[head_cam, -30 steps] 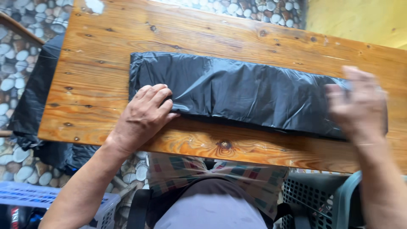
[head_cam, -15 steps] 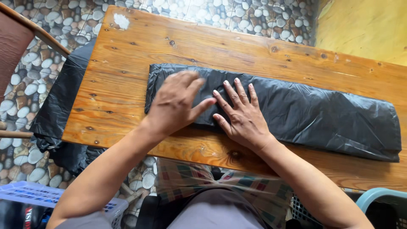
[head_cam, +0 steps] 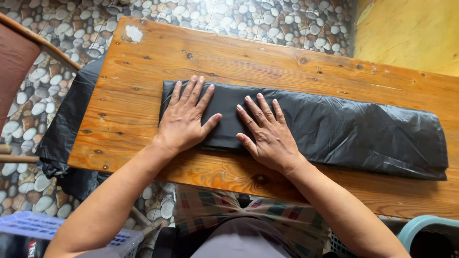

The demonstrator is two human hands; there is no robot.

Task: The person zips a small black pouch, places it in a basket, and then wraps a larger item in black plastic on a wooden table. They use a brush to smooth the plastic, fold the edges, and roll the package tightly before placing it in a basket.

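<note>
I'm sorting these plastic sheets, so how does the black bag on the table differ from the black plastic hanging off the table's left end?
The folded black bag lies flat on the wooden table as a long neat strip; the hanging black plastic droops crumpled over the edge. Both hands, left hand and right hand, press the bag; nothing touches the hanging plastic. Both are glossy black.

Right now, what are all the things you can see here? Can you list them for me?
folded plastic bag: one, black, flat along the wooden table
wooden table: one, orange-brown, middle of view
hanging plastic sheet: one, black, draped off the table's left end
pebble floor: grey and brown stones, behind and left of the table
crate: one, blue and white, bottom left
basket: one, teal rim, bottom right
wall: yellow, top right
left hand: flat on the bag's left end
right hand: flat on the bag, beside the left hand
</note>
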